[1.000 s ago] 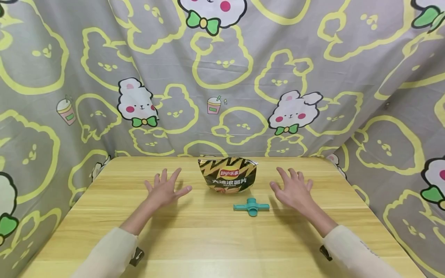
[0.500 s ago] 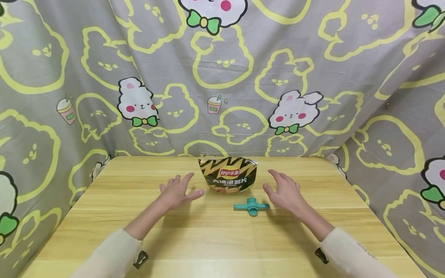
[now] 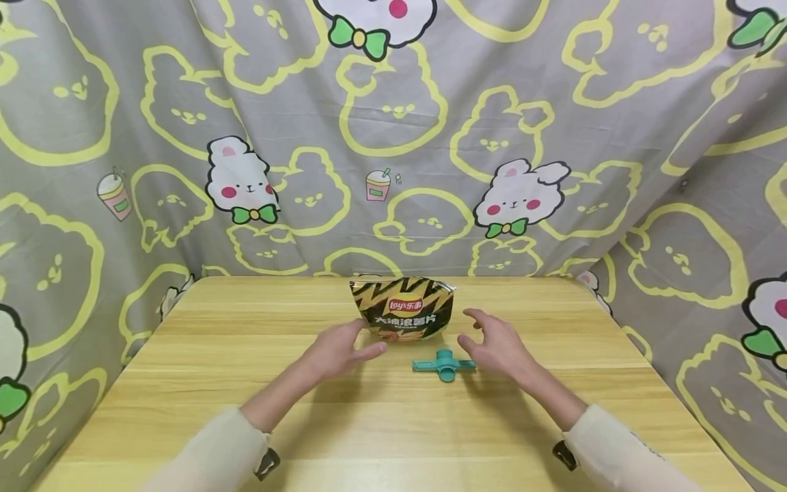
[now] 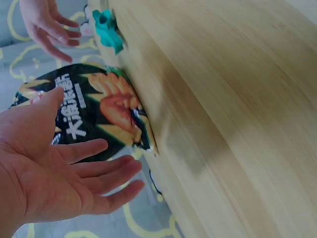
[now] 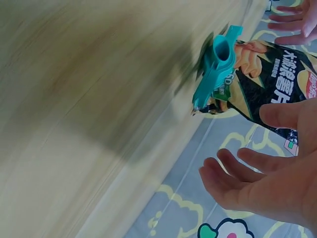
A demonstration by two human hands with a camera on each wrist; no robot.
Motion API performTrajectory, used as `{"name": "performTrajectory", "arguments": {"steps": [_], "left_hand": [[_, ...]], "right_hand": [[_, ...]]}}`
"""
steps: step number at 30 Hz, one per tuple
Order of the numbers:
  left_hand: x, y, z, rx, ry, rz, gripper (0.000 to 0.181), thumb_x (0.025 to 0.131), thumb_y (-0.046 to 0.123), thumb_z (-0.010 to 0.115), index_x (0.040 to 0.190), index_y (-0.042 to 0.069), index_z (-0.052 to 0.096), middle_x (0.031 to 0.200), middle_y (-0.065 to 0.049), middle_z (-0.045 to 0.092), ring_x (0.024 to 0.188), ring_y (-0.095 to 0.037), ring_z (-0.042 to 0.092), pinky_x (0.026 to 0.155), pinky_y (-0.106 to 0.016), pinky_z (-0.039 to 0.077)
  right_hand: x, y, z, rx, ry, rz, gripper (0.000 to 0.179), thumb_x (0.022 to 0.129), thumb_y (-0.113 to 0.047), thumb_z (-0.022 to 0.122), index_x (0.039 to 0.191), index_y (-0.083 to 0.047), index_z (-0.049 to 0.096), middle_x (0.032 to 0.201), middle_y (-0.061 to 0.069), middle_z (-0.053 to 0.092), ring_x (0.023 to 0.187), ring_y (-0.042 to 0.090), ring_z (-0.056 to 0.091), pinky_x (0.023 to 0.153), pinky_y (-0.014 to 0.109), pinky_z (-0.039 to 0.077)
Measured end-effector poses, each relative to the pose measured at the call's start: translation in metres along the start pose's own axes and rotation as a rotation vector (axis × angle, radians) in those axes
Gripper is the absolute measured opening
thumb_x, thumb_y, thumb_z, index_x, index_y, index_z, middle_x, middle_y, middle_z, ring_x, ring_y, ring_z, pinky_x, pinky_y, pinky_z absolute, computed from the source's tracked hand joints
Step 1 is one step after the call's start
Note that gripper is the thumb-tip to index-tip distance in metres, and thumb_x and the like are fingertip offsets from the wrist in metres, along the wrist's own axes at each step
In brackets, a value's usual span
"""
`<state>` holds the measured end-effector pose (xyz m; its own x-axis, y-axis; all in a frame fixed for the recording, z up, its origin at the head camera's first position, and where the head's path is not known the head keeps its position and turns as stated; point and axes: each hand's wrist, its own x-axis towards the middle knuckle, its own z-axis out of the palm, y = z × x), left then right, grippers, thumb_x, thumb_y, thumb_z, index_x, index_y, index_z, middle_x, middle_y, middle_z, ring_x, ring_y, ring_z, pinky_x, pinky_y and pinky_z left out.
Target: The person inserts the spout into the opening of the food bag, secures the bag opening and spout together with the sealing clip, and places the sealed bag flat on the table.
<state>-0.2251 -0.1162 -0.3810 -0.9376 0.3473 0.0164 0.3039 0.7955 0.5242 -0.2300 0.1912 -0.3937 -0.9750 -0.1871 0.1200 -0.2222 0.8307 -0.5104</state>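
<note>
A black and gold Lay's potato chip bag point(image 3: 406, 311) stands upright near the back of the table. My left hand point(image 3: 337, 350) is at its lower left side, fingertips right at the bag's edge in the head view; in the left wrist view its fingers point(image 4: 114, 173) are spread and hold nothing. To the bag's right is my right hand point(image 3: 499, 343), thumb and fingers apart with nothing between them. In front of the bag lies a teal bag clip with a round spout point(image 3: 445, 365), just left of the right thumb.
The wooden table point(image 3: 393, 437) runs back to a grey curtain point(image 3: 295, 123) with yellow outlines and white cartoon animals. The curtain also hangs along the left and right sides.
Both hands have moved inward toward the chip bag, the left one farther, arriving at the bag's left edge. The bag and the teal clip have stayed in place.
</note>
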Motion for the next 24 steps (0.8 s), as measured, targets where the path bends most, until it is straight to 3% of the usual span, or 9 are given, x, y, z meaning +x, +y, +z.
{"name": "performTrajectory", "arguments": {"steps": [10, 14, 18, 24], "left_hand": [[0.010, 0.014, 0.016, -0.083, -0.056, 0.094, 0.044, 0.099, 0.039, 0.065, 0.126, 0.004, 0.067, 0.127, -0.021, 0.069, 0.110, -0.040, 0.067, 0.099, -0.053, 0.052], [0.014, 0.020, 0.022, -0.112, -0.034, 0.147, 0.041, 0.099, 0.033, 0.066, 0.126, 0.002, 0.067, 0.121, -0.018, 0.071, 0.107, -0.036, 0.068, 0.093, -0.050, 0.055], [0.018, 0.026, 0.028, -0.146, -0.011, 0.158, 0.040, 0.099, 0.031, 0.066, 0.126, 0.002, 0.068, 0.115, -0.016, 0.072, 0.102, -0.031, 0.068, 0.089, -0.046, 0.055], [0.022, 0.033, 0.036, -0.155, -0.033, 0.143, 0.040, 0.098, 0.032, 0.068, 0.128, 0.006, 0.069, 0.116, -0.013, 0.073, 0.097, -0.023, 0.066, 0.080, -0.038, 0.055]], "right_hand": [[-0.003, -0.003, -0.001, 0.048, -0.097, 0.032, 0.043, 0.096, -0.024, 0.067, 0.134, -0.005, 0.062, 0.119, 0.022, 0.070, 0.101, 0.033, 0.068, 0.084, 0.049, 0.057], [-0.003, 0.000, -0.002, 0.075, -0.144, 0.032, 0.042, 0.096, -0.023, 0.067, 0.132, -0.004, 0.063, 0.117, 0.022, 0.070, 0.099, 0.032, 0.070, 0.081, 0.047, 0.058], [-0.001, 0.005, -0.001, 0.083, -0.191, 0.028, 0.041, 0.095, -0.023, 0.068, 0.131, -0.003, 0.064, 0.116, 0.022, 0.071, 0.103, 0.035, 0.069, 0.083, 0.050, 0.057], [0.002, 0.011, -0.001, 0.104, -0.270, 0.068, 0.037, 0.095, -0.022, 0.068, 0.128, -0.005, 0.067, 0.114, 0.016, 0.073, 0.102, 0.029, 0.069, 0.085, 0.049, 0.057]]}}
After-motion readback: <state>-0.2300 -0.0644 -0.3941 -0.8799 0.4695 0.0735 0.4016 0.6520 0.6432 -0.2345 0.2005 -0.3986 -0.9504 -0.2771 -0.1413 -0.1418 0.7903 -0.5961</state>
